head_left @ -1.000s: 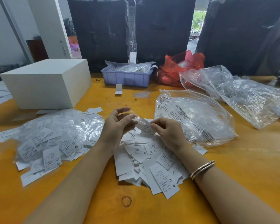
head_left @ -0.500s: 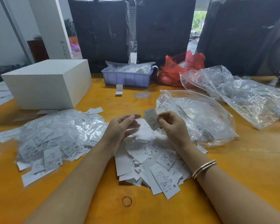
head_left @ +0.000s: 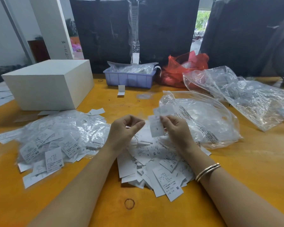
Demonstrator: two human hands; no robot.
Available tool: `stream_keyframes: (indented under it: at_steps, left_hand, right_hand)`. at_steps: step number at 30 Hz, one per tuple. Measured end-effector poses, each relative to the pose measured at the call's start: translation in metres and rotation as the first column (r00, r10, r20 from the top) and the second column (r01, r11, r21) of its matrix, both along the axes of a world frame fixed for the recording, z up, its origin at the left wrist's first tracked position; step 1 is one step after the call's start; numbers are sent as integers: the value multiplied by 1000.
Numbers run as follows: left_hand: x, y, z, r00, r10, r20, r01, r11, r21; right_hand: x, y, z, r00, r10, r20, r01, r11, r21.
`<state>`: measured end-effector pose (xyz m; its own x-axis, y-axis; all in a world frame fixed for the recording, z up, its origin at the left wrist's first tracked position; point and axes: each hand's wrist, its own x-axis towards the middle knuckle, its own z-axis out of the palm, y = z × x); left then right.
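While right hand [head_left: 179, 131] pinches white tag [head_left: 156, 128] | left hand [head_left: 121, 134] loosely curled, empty

Soft even daylight (wide-angle edge warp)

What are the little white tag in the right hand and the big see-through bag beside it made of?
The small white rectangular tag, pinched by the right hand, looks like thin matte paper or fabric: flat, printed, no shine. The large clear bag looks like soft glossy plastic film: see-through, crinkled, bright glints.
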<state>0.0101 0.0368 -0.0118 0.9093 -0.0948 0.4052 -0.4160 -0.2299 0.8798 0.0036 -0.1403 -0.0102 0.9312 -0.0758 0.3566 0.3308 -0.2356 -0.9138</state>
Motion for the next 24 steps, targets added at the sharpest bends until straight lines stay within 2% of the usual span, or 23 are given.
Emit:
stream_keyframes:
  at_steps: [1, 3, 5, 12, 16, 18, 22, 24]
  left_hand:
    - [0, 0, 0, 1000, 10, 0, -10, 1000, -9]
    - [0, 1, 1, 1000, 24, 0, -24, 1000, -17]
    - [0, 1, 1, 1000, 26, -3, -26, 1000, -10]
    - [2, 2, 0, 1000, 14, -5, -14, 1000, -15]
    - [1, 1, -1, 1000, -3, 7, 3, 1000, 0]
    - [1, 2, -1, 1000, -11, 9, 11, 1000, 8]
    - [0, 3, 0, 999, -29, 33, 28, 999, 22]
    - [-1, 3, 0, 998, -41, 56, 38, 997, 61]
  right_hand:
    - [0, 0, -2, 1000, -13, 6, 13, 988, -156]
    - [0, 1, -6, 999, -47, 8, 46, 903, -427]
    - [1, 1, -8, 998, -60, 11, 57, 848, -527]
    - [3, -4, -5, 995, -61, -81, 28, 934, -357]
    - [4, -8, -2, 994, -109, -30, 78, 857, -509]
    - [5, -13, 0, 996, -75, -40, 46, 869, -493]
    - [1, -25, 2, 992, 83, -100, -113, 931, -346]
    - [-2, -28, 3, 990, 129, -63, -137, 978, -156]
